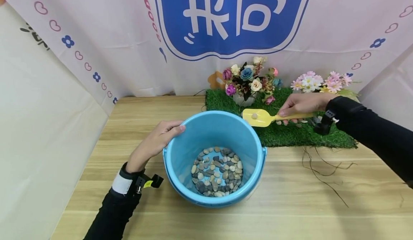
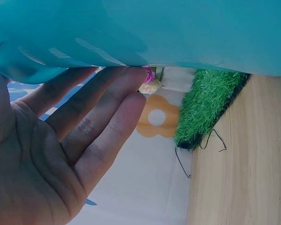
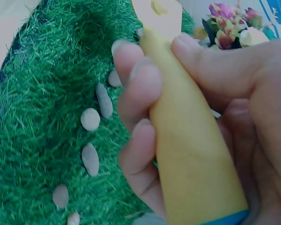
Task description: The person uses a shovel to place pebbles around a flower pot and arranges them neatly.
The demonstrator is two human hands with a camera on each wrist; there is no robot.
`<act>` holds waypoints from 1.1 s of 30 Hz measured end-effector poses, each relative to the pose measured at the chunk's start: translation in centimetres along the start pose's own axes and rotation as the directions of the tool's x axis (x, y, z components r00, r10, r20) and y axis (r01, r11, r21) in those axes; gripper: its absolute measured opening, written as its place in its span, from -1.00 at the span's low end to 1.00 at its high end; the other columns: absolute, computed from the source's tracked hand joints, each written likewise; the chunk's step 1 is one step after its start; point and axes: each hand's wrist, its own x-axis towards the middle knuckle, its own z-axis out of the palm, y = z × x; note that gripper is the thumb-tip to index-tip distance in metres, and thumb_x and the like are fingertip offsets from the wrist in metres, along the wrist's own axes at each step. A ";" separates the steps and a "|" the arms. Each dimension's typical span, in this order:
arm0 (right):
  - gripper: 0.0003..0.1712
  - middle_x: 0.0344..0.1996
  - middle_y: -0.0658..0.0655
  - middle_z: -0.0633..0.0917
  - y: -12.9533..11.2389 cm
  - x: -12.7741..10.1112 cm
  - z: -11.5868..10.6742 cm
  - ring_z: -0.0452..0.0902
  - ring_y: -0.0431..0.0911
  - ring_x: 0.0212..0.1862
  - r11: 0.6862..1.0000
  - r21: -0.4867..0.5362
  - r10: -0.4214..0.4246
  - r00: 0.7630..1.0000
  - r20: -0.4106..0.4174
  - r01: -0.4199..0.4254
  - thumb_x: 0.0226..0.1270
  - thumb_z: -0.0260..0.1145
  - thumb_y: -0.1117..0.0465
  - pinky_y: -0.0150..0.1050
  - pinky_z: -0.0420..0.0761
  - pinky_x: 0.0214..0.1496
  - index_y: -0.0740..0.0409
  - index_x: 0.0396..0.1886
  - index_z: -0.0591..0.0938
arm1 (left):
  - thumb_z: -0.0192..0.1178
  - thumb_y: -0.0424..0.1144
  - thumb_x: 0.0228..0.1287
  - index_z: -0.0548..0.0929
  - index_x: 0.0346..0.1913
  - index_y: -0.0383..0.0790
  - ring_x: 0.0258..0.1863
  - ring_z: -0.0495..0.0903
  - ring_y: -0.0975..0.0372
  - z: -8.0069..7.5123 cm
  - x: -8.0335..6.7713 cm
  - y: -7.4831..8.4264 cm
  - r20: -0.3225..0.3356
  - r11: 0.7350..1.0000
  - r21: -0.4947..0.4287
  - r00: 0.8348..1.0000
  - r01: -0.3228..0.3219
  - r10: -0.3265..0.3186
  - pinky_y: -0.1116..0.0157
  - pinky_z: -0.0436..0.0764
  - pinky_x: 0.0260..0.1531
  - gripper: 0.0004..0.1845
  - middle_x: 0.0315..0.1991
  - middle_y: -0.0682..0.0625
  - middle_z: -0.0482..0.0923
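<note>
A light blue bucket (image 1: 214, 116) stands on the table with many grey and tan pebbles (image 1: 217, 172) across its bottom. My left hand (image 1: 158, 139) holds its rim at the left, thumb over the edge and fingers along the outer wall. In the left wrist view those fingers (image 2: 107, 136) lie under the blue wall. My right hand (image 1: 304, 103) grips a yellow toy shovel (image 1: 258, 118) by its handle, fingers curled round it. One pale pebble (image 1: 254, 116) sits on the shovel's blade, which is just right of the bucket's far rim, over the grass mat.
A green artificial grass mat (image 1: 306, 137) lies behind and right of the bucket, with loose pebbles (image 3: 90, 119) on it. A mixed flower pot (image 1: 245, 98) and pink-white flowers (image 1: 317, 82) stand at its back. Thin dark roots (image 1: 314, 172) lie on the table. A printed cloth (image 1: 129, 53) hangs behind.
</note>
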 end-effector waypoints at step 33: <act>-0.63 -0.36 0.27 0.66 -2.4 3.2 2.1 0.37 -0.07 -0.49 0.996 -0.052 0.071 0.992 -0.103 -0.077 0.68 0.03 0.23 -0.19 0.45 -0.42 0.40 -0.03 0.69 | -0.11 -0.27 0.62 0.56 0.25 -0.47 -0.50 0.76 0.09 0.0 -0.1 -0.1 0.008 1.000 -0.013 1.000 0.012 -0.012 0.12 0.77 -0.52 -0.60 -0.31 -0.17 0.74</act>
